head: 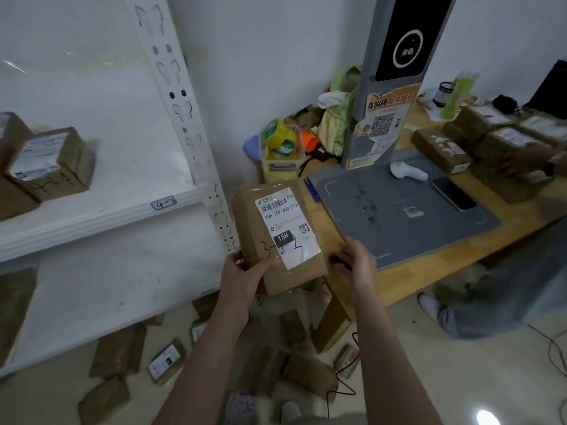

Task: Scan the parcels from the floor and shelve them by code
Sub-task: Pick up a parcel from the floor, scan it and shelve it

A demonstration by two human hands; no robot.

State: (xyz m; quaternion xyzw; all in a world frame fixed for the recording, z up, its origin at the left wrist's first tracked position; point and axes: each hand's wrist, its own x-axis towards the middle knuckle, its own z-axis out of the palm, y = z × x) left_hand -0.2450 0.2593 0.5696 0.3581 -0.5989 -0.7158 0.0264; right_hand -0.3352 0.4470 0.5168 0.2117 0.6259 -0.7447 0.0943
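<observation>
My left hand (245,276) grips the near left corner of a brown parcel (254,228) and holds it up, tilted, in front of the shelf post. Its white label (285,222) reads 15H-159-A03-210, with "3-" handwritten in black and blue strokes beside it. Just right of the parcel, my right hand (357,262) is curled round a small dark marker-like object (337,259). Several brown parcels (165,360) lie scattered on the floor below my arms. The grey scanner pad (399,216) and its tall post (389,72) stand on the wooden table to the right.
A white metal shelf (101,210) on the left carries a tag "4-2" (164,204) and labelled parcels (50,164). On the table lie a phone (454,193), a white handheld scanner (408,171), tape rolls (277,136) and stacked parcels (441,148). Another person's legs (506,286) and hand (527,164) are at the right.
</observation>
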